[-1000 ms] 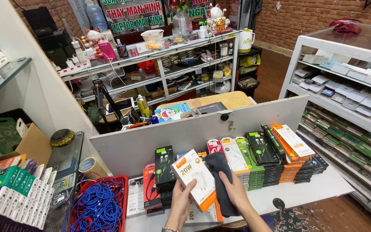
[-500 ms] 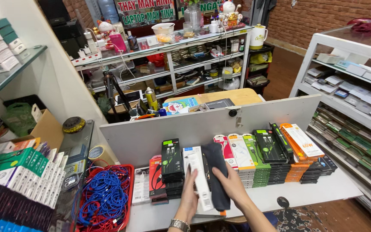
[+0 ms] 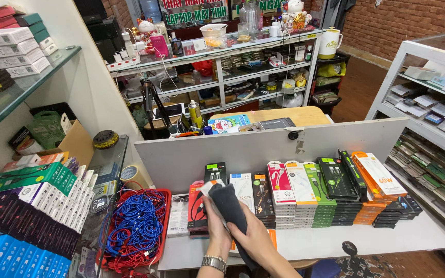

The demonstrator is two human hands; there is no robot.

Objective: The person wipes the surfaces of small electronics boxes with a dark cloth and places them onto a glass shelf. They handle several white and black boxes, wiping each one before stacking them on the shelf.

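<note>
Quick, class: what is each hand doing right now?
Left hand: closed on a small white box.
Right hand: pressing a dark grey cloth against that box.

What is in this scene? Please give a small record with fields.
Place: shop counter, white tabletop
Left hand: holds a white box steady
Right hand: presses a dark cloth on that box
Row behind: upright boxed chargers, white, green, black, orange
Left side: red basket with blue cables
Wrist: metal watch
</note>
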